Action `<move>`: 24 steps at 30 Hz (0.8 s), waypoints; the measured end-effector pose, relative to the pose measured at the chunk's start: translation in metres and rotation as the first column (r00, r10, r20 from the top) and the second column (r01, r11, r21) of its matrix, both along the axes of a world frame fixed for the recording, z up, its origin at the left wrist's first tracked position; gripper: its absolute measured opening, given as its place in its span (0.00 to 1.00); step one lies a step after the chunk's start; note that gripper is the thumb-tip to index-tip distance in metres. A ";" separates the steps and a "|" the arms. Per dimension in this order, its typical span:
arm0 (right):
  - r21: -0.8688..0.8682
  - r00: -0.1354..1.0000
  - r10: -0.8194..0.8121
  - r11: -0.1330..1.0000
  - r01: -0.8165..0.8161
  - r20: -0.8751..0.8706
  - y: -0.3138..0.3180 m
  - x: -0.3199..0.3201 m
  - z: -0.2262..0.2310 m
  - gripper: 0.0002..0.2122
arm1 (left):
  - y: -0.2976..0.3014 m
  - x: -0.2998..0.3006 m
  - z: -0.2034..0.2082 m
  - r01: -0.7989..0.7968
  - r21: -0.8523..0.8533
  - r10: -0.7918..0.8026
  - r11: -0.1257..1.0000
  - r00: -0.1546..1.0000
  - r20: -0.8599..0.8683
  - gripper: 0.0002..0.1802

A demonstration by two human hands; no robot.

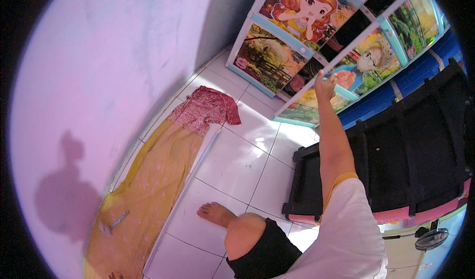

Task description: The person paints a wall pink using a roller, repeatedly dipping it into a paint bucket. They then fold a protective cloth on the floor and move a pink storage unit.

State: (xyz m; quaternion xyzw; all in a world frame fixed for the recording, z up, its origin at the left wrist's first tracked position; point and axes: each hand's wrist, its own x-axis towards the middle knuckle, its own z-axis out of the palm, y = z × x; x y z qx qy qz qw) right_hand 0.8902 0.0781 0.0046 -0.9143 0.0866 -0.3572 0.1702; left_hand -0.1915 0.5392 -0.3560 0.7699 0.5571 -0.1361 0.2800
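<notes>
White tiles below; right hand (324, 87) grips the drawer (346, 78) edge, light plastic, slides easy, pull at the front; left hand unseen

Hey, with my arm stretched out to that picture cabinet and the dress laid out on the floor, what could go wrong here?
1. The right hand reaches far out to the cabinet at an open drawer slot; fingers might get pinched there.
2. The reach passes over the black frame, so the arm could knock its edge.
3. The bare foot is on glossy tile beside the dress; stepping onto the cloth may cause a slip.
</notes>
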 end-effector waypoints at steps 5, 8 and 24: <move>-0.270 0.958 0.236 0.945 -0.187 0.162 -0.028 -0.026 -0.029 0.25 | -0.021 0.035 -0.002 -0.025 0.245 -0.020 0.969 0.984 0.178 0.42; -0.038 0.939 0.344 0.938 -0.344 -0.014 -0.050 -0.108 -0.104 0.22 | -0.031 0.062 -0.028 0.063 0.421 -0.194 0.905 0.941 0.277 0.33; 0.470 0.824 -0.441 0.677 0.566 -0.355 -0.509 -0.552 -0.108 0.29 | -0.044 0.141 -0.025 0.400 0.480 -0.508 0.781 0.854 0.113 0.29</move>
